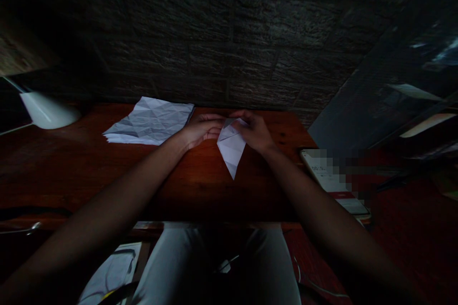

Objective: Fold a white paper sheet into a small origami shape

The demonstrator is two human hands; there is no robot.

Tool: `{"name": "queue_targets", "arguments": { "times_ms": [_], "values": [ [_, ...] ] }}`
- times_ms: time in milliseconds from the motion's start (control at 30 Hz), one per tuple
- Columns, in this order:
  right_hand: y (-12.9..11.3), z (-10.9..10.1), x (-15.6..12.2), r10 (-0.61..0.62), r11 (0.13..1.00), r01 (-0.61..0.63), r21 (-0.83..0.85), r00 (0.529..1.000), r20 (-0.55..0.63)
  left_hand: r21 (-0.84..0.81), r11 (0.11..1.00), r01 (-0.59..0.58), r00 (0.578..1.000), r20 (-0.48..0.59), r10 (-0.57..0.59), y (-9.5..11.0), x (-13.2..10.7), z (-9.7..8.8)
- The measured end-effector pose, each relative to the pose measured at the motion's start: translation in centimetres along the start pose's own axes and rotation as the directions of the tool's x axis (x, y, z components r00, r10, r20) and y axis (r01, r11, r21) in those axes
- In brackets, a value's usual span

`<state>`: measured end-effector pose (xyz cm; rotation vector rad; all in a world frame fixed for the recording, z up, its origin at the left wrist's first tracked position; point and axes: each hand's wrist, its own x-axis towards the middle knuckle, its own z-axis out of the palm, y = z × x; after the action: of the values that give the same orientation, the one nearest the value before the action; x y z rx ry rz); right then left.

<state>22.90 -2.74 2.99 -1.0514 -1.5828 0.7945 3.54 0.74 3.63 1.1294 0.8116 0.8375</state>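
A piece of folded white paper (232, 150) is between my hands above the wooden table, its narrow point aimed toward me. My right hand (255, 132) pinches its upper right part, with the thumb lying on top of a fold. From the left, my left hand (203, 129) has its fingers at the paper's upper left edge, partly behind it. To the left of that hand lies a stack of creased white sheets (152, 119) with a grid of fold lines.
A white lamp (48, 110) stands at the table's far left. On the right edge rests a phone (331, 178) with numerals on its screen. A dark brick wall (229, 33) rises behind the wooden table (200, 190). Papers (114, 267) sit below the front edge.
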Motion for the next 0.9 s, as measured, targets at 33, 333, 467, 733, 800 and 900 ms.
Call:
{"name": "queue_targets", "arguments": {
  "times_ms": [33,333,467,733,800,900],
  "values": [
    [0.1,0.0,0.03,0.009,1.0,-0.009,0.012,1.0,0.0,0.0,1.0,-0.006,1.0,-0.01,0.006,0.08,-0.07,0.12],
    [0.18,0.0,-0.05,0.03,0.999,-0.031,0.032,0.999,0.042,0.047,0.999,-0.022,0.997,-0.073,0.026,0.34,-0.4,0.87],
    [-0.02,0.01,-0.2,0.058,0.997,-0.06,0.048,0.997,0.045,0.094,0.994,-0.054,0.994,-0.09,0.062,0.15,-0.34,0.96],
    [0.24,0.01,-0.05,0.097,0.993,-0.099,0.07,0.995,0.027,0.188,0.979,-0.078,0.994,-0.063,0.091,-0.15,-0.11,0.42],
    [0.33,0.0,-0.02,0.105,0.992,-0.106,0.074,0.994,0.018,0.199,0.977,-0.08,0.995,-0.05,0.092,-0.26,-0.01,0.24],
    [0.34,-0.02,-0.03,0.115,0.991,-0.115,0.072,0.993,-0.002,0.194,0.977,-0.084,0.996,-0.003,0.086,-0.42,0.11,0.07]
  ]
}}
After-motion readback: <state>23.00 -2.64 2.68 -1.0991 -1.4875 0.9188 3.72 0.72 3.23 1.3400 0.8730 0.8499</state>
